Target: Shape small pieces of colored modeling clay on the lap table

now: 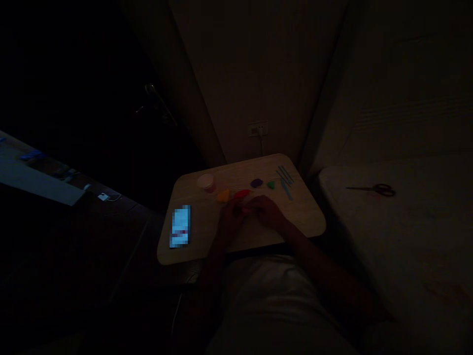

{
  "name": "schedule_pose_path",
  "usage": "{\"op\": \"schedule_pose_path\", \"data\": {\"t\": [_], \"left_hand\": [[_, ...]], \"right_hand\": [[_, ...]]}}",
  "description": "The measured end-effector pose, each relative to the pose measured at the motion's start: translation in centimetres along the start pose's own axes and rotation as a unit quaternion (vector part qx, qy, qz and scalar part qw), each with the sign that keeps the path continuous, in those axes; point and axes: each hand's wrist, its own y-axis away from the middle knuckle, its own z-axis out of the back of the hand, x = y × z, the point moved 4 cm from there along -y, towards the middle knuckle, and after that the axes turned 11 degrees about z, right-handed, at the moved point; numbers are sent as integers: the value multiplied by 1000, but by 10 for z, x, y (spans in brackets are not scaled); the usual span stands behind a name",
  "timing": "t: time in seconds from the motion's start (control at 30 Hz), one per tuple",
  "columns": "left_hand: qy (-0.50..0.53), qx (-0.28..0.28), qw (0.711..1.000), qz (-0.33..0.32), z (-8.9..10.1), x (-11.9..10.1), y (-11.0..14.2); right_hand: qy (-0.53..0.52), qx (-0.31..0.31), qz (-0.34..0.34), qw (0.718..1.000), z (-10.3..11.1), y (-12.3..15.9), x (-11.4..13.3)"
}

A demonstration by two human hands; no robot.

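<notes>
My left hand [232,213] and my right hand [269,212] meet over the small wooden table [207,241], fingers closed together. Between their fingertips shows a small red piece [246,210], perhaps modelling clay; the dim light hides its exact shape. Just beyond the fingers lie a larger red lump [242,194] and an orange-yellow lump [223,196]. A purple lump [256,183] and a green lump [271,185] rest farther back to the right. Beside them are several thin blue-green sticks [284,175] and a flat blue-green tool [287,190].
A pale round tub [206,181] stands at the table's back left. A lit phone [180,227] lies on the left side. Scissors [385,190] rest on a pale surface to the right. Behind the table, a wall socket [257,129] has a plug and cord. The room is very dark.
</notes>
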Motion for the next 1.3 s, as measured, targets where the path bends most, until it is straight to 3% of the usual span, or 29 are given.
{"op": "schedule_pose_path", "data": {"t": [0.3,0.57,0.93,1.3], "left_hand": [[19,-41,999,14,5,1,1],[5,-9,1000,-3,0,8,-2],[71,11,996,53,0,7,-1],[52,16,998,40,0,8,-2]], "right_hand": [[-39,-24,0,999,1,3,-4],[52,33,50,997,-6,5,-1],[81,52,42,994,-7,4,1],[84,69,29,994,-8,0,0]]}}
